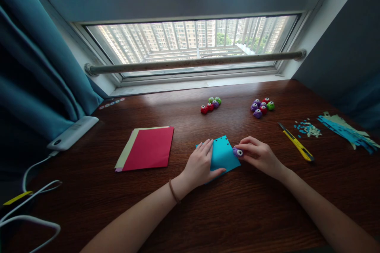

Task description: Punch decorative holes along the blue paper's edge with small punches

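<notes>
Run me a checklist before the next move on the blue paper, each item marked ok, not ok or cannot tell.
1. Blue paper steadied: ok, the left hand lies across it.
2. Purple punch in hand at the paper's edge: ok, the right hand holds it at the right side.
3. Punch seated fully over that edge: cannot tell, the detail is too small.
4. Knife apart from both hands: ok, it lies right of the right hand.
5. Knife blade retracted: not ok, it appears to project at the far end.
6. Red sheet away from the blue paper: ok, it lies left of the left hand.
</notes>
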Available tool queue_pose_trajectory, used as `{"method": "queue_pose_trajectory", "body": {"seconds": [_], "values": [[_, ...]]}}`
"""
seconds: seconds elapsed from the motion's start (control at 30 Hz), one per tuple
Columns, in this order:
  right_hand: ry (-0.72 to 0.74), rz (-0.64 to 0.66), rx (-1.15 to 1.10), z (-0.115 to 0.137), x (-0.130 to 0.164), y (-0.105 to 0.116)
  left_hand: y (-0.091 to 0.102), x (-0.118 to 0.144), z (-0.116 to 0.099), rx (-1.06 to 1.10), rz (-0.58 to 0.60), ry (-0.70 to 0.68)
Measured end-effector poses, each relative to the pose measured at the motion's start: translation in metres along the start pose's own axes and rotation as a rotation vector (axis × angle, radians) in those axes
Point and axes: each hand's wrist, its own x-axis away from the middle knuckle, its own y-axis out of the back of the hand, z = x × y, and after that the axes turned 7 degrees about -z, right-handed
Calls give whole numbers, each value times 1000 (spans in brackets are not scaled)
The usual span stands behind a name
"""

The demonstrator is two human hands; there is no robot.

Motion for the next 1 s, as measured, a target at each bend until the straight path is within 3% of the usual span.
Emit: {"method": "queue_pose_trajectory", "body": {"seconds": [0.5,1.0], "values": [[-26,-93,32,-3,4,-11,-2,1,3,37,-4,-23],[-10,25,46,-8,2,-5,-2,2,3,34,3,-27]]}}
